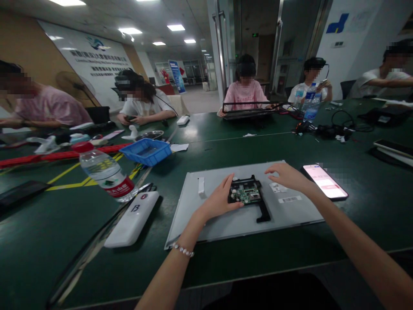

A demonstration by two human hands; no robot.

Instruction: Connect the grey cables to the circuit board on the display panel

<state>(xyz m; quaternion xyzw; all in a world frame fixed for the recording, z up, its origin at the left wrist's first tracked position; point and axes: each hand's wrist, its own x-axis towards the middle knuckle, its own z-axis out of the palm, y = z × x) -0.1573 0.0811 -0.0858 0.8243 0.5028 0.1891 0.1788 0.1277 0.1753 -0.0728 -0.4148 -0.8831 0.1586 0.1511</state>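
A green circuit board (250, 194) in a black plastic bracket (263, 212) lies on a flat grey display panel (222, 232). My left hand (217, 199) grips the board's left side, fingers at the far edge and thumb at the near edge. To the right, my right hand (288, 175) hovers over the panel with fingers bent and apart, holding nothing; it is clear of the bracket. On the panel's left part sits a small white strip (201, 186). Near my right hand are a white label (278, 187) and a barcode sticker (290, 199).
A lit phone (325, 181) lies right of the panel. To the left are a white power bank (133, 220), a water bottle (105, 172) and a blue tray (146, 151). Several people sit around the green table (206, 146); cables (335, 129) lie at the far right.
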